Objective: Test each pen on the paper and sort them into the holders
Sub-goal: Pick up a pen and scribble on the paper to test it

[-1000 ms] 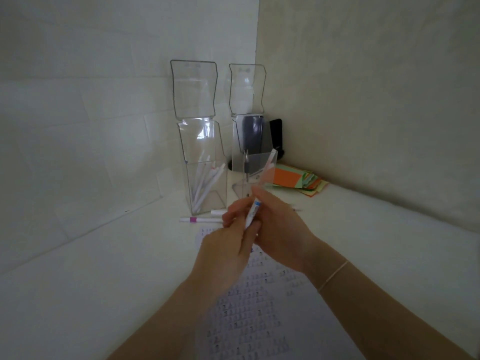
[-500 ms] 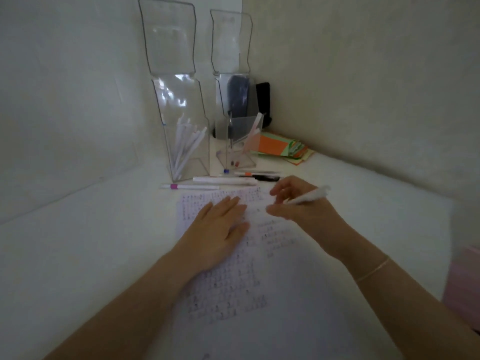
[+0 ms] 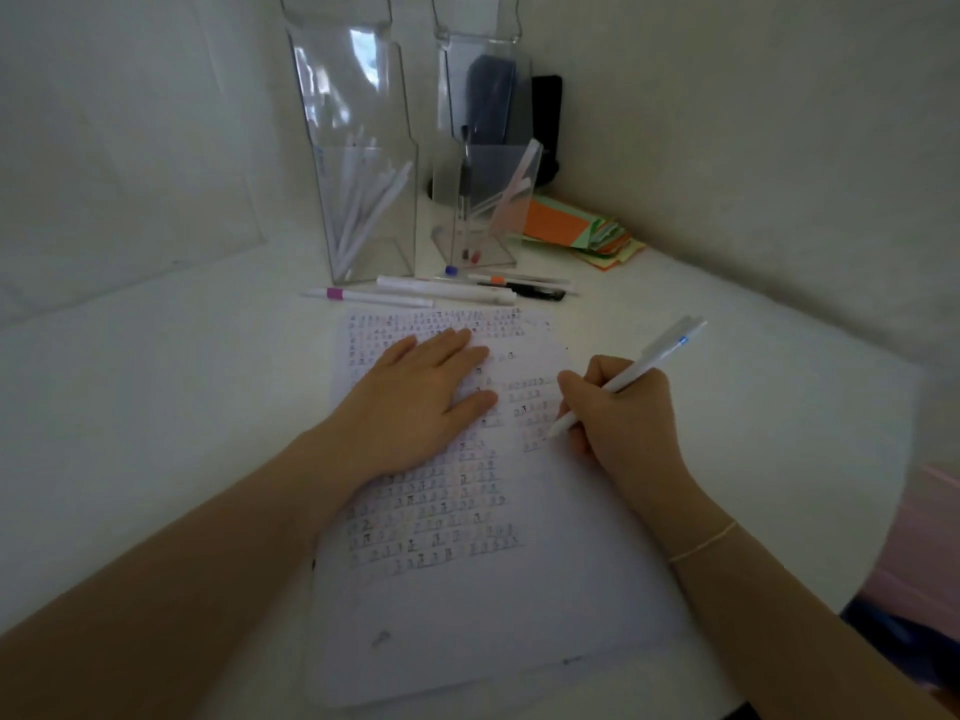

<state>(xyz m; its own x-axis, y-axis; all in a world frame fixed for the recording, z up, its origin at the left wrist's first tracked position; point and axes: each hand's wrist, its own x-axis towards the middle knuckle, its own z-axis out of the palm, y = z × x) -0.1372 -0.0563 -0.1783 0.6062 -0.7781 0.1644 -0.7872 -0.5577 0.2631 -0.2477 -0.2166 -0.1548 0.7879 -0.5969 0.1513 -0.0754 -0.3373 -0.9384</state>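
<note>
The pen, light, stiff and likely slick, sits pinched low by the right hand; left hand flat, fingers straight, steadying thin paper.

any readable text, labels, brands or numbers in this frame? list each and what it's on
None can be read.
Paper: rows of small handwritten marks, too small and blurred to read.
Pen in the right hand: a blue band, no legible print.
Loose pens in front of the holders: coloured bands only, no lettering visible.
Coloured notes: no writing visible.
</note>
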